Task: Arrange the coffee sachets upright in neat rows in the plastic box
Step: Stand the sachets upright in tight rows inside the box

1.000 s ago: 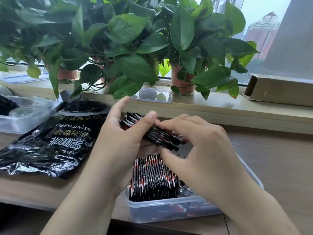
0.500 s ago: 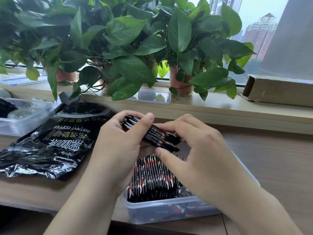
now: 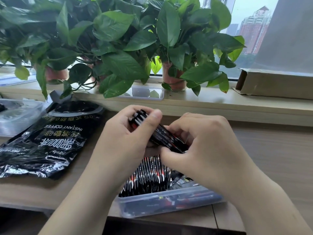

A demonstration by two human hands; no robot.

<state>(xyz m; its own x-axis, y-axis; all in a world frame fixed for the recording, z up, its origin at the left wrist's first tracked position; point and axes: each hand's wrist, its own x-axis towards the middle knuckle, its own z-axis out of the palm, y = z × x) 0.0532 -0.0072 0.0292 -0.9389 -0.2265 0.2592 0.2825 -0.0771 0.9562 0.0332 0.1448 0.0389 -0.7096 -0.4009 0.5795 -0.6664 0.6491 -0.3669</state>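
Note:
A stack of black, red and white coffee sachets (image 3: 162,135) is held above the clear plastic box (image 3: 169,203). My left hand (image 3: 122,141) grips the stack's far end, thumb pressed across its top. My right hand (image 3: 208,146) curls round the near end, fingers over the top and thumb underneath. Inside the box a row of sachets (image 3: 147,175) stands upright on edge, and a few more lie loose at the right (image 3: 183,182). My hands hide the far part of the box.
A crumpled black instant coffee bag (image 3: 50,141) lies on the wooden desk to the left. Clear containers (image 3: 15,116) stand at the far left. Potted plants (image 3: 118,48), a small clear box (image 3: 145,92) and a cardboard box (image 3: 277,83) line the windowsill.
Both hands have closed tighter round the sachet stack, and my left thumb has slid further over its top. The stack stays above the box.

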